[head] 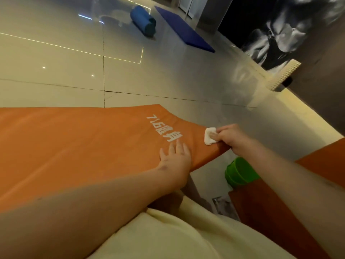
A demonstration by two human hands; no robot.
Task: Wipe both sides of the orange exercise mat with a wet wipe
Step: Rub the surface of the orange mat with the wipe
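The orange exercise mat lies flat on the tiled floor, with white printed characters near its right end. My left hand rests flat on the mat just below the print, fingers straight. My right hand grips the mat's right edge, thumb on top, and presses a folded white wet wipe against the surface there.
A green tub stands on the floor by the mat's right corner. A second orange mat lies at the lower right. Far back are a rolled blue mat and a flat dark blue mat. A wall runs along the right.
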